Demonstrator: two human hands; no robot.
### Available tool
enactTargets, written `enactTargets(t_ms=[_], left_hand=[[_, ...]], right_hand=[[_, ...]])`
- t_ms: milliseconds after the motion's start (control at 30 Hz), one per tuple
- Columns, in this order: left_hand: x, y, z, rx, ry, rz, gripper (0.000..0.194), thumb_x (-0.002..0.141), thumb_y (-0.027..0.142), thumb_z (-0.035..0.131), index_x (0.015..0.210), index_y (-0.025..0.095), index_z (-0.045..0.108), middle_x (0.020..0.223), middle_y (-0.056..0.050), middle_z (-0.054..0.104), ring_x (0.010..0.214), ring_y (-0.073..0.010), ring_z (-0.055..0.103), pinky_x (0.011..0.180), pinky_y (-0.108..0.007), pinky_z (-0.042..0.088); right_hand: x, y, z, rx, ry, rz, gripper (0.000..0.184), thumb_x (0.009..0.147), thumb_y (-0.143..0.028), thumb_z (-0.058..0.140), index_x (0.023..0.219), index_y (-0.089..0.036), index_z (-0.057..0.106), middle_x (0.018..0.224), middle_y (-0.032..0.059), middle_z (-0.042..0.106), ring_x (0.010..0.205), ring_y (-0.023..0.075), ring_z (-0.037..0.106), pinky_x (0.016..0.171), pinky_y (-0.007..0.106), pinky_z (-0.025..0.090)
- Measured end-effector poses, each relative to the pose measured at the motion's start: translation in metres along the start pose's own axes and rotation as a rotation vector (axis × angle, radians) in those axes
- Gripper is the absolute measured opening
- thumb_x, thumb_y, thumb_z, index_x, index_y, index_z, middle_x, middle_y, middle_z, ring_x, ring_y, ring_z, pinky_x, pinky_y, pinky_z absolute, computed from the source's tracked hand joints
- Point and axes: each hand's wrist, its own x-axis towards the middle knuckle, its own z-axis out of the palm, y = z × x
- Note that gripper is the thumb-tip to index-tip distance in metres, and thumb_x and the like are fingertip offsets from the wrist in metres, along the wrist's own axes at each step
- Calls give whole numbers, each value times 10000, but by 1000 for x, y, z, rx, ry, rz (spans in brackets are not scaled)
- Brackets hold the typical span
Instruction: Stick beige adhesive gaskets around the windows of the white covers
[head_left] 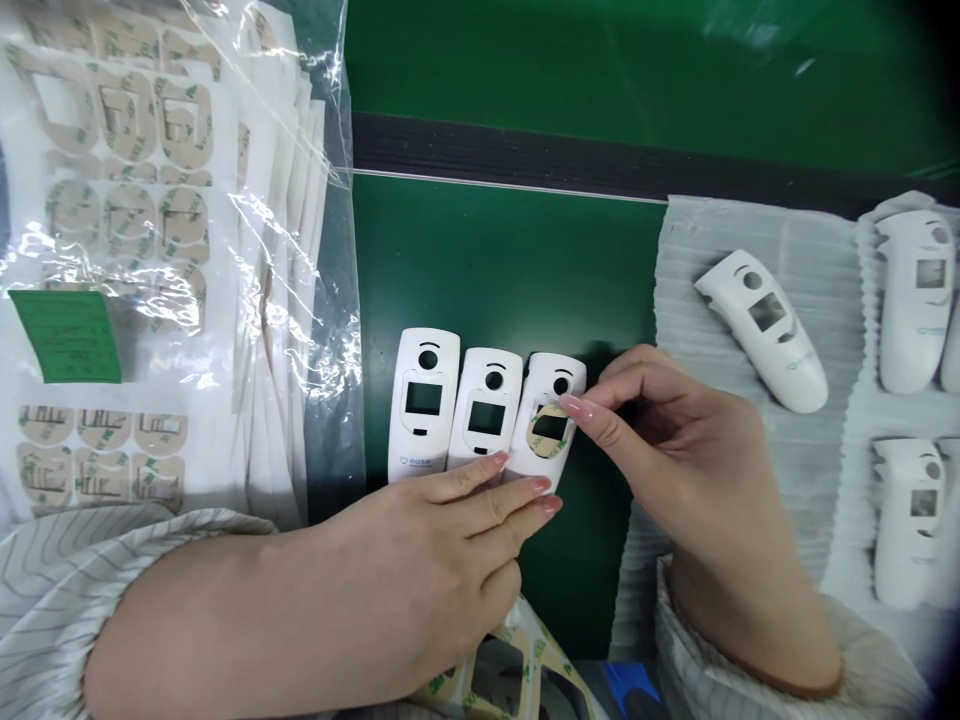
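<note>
Three white plastic device shells stand side by side on the green mat (487, 270): a left shell (422, 415), a middle shell (487, 415) and a right shell (553, 395). My left hand (420, 580) lies with fingers stretched flat across the shells' lower ends, fingertips on the right one. My right hand (667, 440) pinches a tan adhesive ring (541, 428) that lies around the right shell's window, thumb and forefinger closed on its edge.
A clear bag of white sheets with tan adhesive rings (150, 200) and a green label (67, 335) fills the left. White foam sheets (825, 300) on the right hold more white shells (765, 330) (915, 300). A used liner sheet (517, 680) lies under my left wrist.
</note>
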Motion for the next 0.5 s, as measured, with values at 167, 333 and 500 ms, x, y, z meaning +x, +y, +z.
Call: enactTargets(t_ms=[167,333,500], left_hand=[[-1,-1,-1,4,-22,11,272,956,236,449,1079,150,675,1489,-99,470,1431,-250,354,1250,-396,164],[-1,-2,-2,16,-18,15,259,954,230,450,1047,149,678,1482,-97,480,1424,-249,367,1244,-400,185],[-2,-1,-1,62,-29,19,289,968,231,413,1077,158,670,1482,-88,482,1405,-247,398,1229,-407,211]], right_hand=[[0,-1,1,-7,16,3,164,832,-297,707,696,-233,641,714,-7,570,700,151,550,624,320,415],[0,-2,2,8,15,7,142,835,-287,701,710,-252,642,727,-3,570,707,168,550,619,334,412],[0,0,3,-45,34,-51,113,805,-288,732,737,-244,653,740,-5,577,710,162,553,620,328,427]])
